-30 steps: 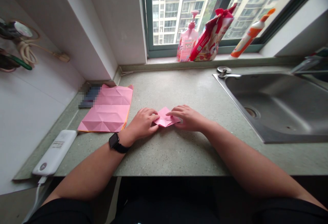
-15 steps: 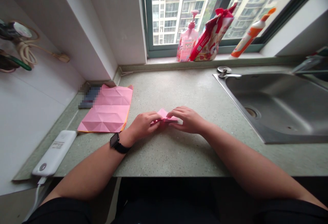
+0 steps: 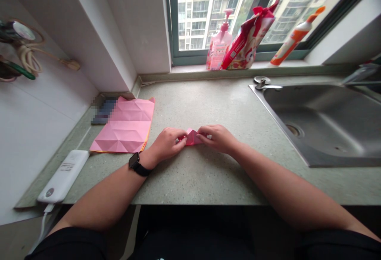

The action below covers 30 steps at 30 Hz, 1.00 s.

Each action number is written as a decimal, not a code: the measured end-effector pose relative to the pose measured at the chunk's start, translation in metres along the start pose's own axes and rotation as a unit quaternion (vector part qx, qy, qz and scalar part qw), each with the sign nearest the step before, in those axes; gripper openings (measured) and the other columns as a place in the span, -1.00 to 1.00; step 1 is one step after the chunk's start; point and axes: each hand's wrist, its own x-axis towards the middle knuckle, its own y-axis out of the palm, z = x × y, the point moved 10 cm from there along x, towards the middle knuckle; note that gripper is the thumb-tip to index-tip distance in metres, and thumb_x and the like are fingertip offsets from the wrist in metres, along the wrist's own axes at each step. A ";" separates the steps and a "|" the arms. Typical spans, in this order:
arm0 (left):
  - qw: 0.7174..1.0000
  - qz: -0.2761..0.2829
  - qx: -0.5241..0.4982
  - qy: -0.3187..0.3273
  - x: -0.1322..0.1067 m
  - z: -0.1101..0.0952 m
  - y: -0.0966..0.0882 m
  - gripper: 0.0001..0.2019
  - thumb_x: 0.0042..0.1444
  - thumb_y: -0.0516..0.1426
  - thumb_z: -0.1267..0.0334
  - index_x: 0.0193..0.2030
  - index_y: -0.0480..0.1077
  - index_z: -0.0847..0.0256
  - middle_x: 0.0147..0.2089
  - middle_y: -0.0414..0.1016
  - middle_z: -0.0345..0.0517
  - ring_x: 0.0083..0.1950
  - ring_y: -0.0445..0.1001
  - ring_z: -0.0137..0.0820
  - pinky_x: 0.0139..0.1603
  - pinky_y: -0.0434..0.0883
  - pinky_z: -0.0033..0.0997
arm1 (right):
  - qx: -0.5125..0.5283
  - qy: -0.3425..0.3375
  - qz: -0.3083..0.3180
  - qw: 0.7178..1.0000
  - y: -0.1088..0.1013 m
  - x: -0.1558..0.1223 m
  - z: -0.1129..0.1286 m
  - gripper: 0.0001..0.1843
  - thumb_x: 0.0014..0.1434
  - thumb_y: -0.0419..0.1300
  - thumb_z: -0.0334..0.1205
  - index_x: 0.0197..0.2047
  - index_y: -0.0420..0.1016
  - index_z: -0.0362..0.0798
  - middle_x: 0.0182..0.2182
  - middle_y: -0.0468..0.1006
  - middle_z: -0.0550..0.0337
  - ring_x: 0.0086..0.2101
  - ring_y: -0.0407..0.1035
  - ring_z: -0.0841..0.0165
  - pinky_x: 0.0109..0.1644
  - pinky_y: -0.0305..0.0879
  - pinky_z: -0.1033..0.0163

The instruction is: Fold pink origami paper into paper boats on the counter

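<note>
Between my hands a small piece of folded pink paper rests at the counter, showing a triangular face with a crease down its middle. My left hand pinches its left side between thumb and fingers; a black watch is on that wrist. On the right side, the thumb and fingers of my right hand are closed on the paper. Fingertips cover both side corners. Further left lie creased pink paper sheets, with an orange edge showing beneath.
A white power bank with a cable lies at the left, and a blurred dark flat object is behind it. The steel sink is at right. A pump bottle, a red bag and an orange-white bottle line the windowsill.
The folded paper now shows an upright triangular face instead of lying with flaps spread. Both hands have shifted their fingers to pinch its two sides.
</note>
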 end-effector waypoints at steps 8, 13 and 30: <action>0.997 -0.019 0.066 -0.028 0.003 0.012 0.004 -0.85 0.44 0.18 0.27 -0.10 0.61 0.16 -0.13 0.68 -0.03 -0.03 0.60 -0.17 0.15 0.48 -0.09 | -0.036 0.027 -0.033 0.998 0.003 0.007 -0.005 -0.72 0.48 0.20 -0.14 -0.32 0.49 0.04 -0.33 0.60 0.15 -0.33 0.42 0.29 -0.20 0.22 0.18; 0.994 -0.028 0.099 -0.033 0.002 0.017 0.007 -0.85 0.44 0.20 0.25 0.04 0.58 0.18 0.03 0.64 0.04 0.10 0.57 -0.10 0.24 0.47 0.00 | -0.055 0.039 -0.035 0.997 0.006 0.010 -0.007 -0.75 0.47 0.22 -0.13 -0.30 0.52 0.03 -0.30 0.61 0.12 -0.26 0.45 0.25 -0.15 0.25 0.16; 0.994 0.039 0.084 0.059 0.002 0.001 0.025 -0.78 0.51 0.14 0.33 0.13 0.60 0.08 0.29 0.63 -0.02 0.34 0.55 -0.15 0.58 0.23 0.26 | -0.070 0.005 -0.103 0.992 -0.003 0.008 -0.007 -0.92 0.41 0.31 -0.24 -0.10 0.67 0.08 -0.14 0.62 0.08 -0.12 0.48 0.17 0.03 0.40 0.07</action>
